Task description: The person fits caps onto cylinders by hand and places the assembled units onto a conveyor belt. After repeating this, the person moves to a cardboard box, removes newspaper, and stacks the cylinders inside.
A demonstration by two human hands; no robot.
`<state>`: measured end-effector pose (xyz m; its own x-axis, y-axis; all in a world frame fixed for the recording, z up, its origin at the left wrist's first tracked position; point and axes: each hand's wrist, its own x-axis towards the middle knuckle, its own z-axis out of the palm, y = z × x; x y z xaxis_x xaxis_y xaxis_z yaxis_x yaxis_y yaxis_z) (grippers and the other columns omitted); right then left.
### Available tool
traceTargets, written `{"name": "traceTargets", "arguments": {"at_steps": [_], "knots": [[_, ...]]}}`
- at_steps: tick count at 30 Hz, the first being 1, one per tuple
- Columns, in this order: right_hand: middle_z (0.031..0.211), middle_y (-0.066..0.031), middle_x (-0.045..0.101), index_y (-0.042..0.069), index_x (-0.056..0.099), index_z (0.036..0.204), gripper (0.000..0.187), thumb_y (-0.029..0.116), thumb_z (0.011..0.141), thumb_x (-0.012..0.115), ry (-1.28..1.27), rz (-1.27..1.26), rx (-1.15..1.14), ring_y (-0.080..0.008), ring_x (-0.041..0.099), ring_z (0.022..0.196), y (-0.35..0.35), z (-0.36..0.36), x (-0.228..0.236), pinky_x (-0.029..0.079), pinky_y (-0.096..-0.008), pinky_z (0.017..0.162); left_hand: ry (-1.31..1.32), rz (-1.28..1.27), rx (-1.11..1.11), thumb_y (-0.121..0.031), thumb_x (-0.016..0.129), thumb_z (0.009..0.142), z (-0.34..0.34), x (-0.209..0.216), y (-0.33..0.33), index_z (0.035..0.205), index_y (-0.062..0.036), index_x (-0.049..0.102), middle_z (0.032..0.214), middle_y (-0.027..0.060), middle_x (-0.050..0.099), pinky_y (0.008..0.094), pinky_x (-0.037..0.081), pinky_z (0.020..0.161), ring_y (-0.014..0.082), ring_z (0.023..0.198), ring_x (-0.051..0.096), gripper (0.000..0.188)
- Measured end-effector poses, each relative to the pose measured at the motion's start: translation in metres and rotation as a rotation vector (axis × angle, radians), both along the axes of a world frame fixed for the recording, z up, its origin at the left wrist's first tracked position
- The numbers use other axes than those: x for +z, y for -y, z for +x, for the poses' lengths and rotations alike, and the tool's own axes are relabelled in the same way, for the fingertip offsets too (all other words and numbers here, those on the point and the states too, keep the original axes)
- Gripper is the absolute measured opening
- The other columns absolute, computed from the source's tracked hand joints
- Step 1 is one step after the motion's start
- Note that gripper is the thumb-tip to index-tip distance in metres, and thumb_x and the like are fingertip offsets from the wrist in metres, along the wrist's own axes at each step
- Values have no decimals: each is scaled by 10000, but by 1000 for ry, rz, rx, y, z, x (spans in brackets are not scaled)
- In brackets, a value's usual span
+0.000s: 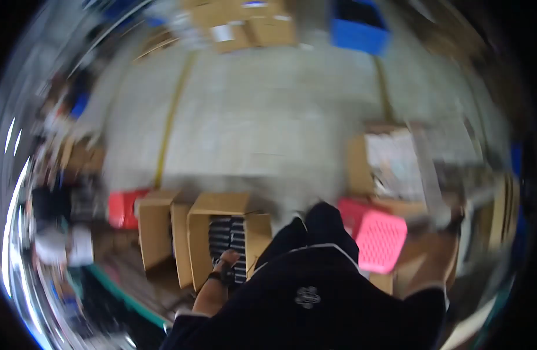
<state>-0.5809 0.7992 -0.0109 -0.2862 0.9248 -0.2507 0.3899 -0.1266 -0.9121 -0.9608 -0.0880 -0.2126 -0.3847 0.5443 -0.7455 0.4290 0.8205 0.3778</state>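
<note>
Presumably, open flaps (221, 203) are giving left hand (227, 258) access to dark stacks (237, 234) in carton (197, 248); grip unclear there and at right hand (454, 212).

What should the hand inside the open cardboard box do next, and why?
Probably the left hand should gently close its fingers on one of the dark, slim items by it. It reaches inside the open cardboard box, right at the packed items, and none appears lifted out of the box. Blur hides whether the fingers grip one, so this is only a judgement.
</note>
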Motion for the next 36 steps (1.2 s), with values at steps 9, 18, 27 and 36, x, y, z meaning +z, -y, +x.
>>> {"name": "traceTargets", "arguments": {"at_steps": [9,18,27,36], "knots": [[1022,-230,647,-55,592,1092,516,345,783,694,194,348,-976,-318,637,910,-49,206,-10,482,-379,757,269,-92,597,-155,608,829,-95,59,-174,916,-39,632,707,31,619,268,473,536,127,612,580,147],[852,-149,629,108,580,962,166,100,840,468,1013,731,-184,-330,634,783,-65,55,-119,519,-435,669,81,59,66,-185,619,823,-136,40,-379,984,-15,637,812,89,665,315,505,702,186,755,638,235],[1305,-49,476,257,398,1339,526,262,839,560,999,26,95,-305,516,1150,-48,-99,-313,528,-433,817,89,356,-275,-145,593,836,-76,26,-734,1046,-46,608,927,111,659,310,512,733,200,847,645,233],[1319,-113,439,231,375,1357,712,267,724,700,808,-331,124,-363,486,1152,-47,-160,-363,482,-473,874,13,585,-796,-286,580,858,85,-135,-981,1350,-119,418,1368,200,395,497,307,1027,397,1272,342,543]]}}
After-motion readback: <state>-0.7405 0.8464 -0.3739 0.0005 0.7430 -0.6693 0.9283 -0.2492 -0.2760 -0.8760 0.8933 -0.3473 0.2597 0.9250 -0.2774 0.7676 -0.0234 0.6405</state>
